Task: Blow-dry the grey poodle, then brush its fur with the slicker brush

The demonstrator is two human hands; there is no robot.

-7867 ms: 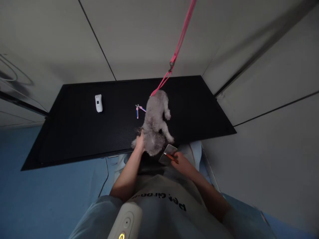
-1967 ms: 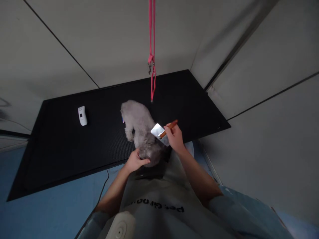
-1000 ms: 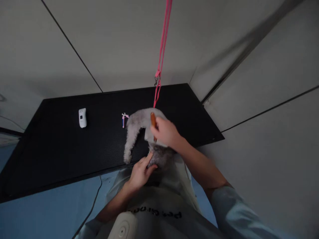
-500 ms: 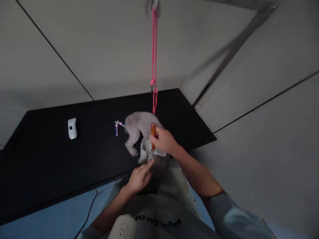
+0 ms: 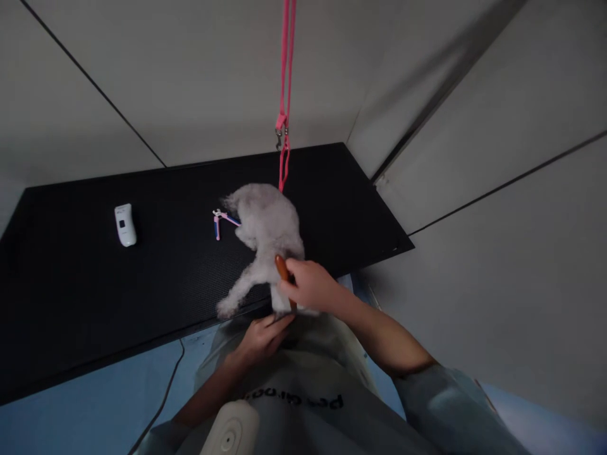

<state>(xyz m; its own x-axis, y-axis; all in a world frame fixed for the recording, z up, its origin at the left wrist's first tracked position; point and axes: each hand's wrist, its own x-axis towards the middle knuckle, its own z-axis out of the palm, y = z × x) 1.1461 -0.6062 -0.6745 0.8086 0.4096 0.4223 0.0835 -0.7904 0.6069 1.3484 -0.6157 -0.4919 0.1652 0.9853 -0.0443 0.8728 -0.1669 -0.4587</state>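
Note:
A small grey curly dog [image 5: 268,227] stands near the front edge of the black grooming table [image 5: 142,265], tied by a pink leash [image 5: 284,101] that hangs from above. My right hand [image 5: 308,284] is closed round the orange handle of a slicker brush [image 5: 282,268], pressed against the dog's rear. My left hand [image 5: 260,335] is below the table's edge under the dog's hindquarters, fingers bent, touching its fur. One hind leg stretches out to the left.
Pink nail clippers [image 5: 220,219] lie on the table just left of the dog. A white handheld device [image 5: 124,224] lies farther left. Grey walls close in behind and to the right. A cable [image 5: 165,392] hangs below the table over blue floor.
The dog has turned and stretched a hind leg out to the left. My right hand with the brush has come down toward the dog's rear at the table's edge.

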